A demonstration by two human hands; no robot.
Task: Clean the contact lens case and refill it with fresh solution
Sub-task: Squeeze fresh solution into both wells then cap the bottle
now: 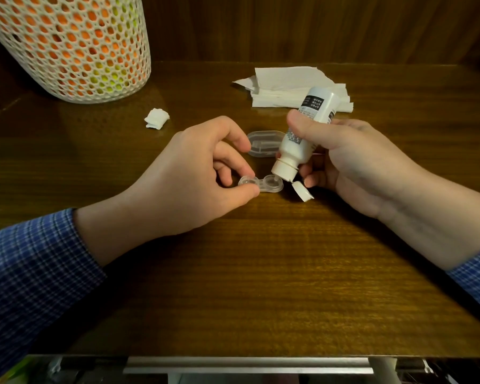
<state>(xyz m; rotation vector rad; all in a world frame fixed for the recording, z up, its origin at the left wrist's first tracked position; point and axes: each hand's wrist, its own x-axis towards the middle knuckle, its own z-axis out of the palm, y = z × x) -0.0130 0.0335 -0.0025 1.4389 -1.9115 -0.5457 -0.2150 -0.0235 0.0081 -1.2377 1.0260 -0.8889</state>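
A clear two-well contact lens case [263, 184] lies on the wooden table [261, 273]. My left hand [194, 178] pinches its left well between thumb and fingertips. My right hand [352, 162] grips a white solution bottle [302, 139], tipped nozzle-down over the case's right well. The bottle's flip cap [302, 191] hangs open below the nozzle. A clear plastic lid or outer box [263, 142] sits just behind the case, partly hidden by the bottle.
A stack of white paper tissues [288, 84] lies at the back, behind the bottle. A small crumpled white wad [157, 119] sits left of centre. A tall white mesh container [72, 45] stands at the back left. A metal edge [247, 365] runs along the table's front.
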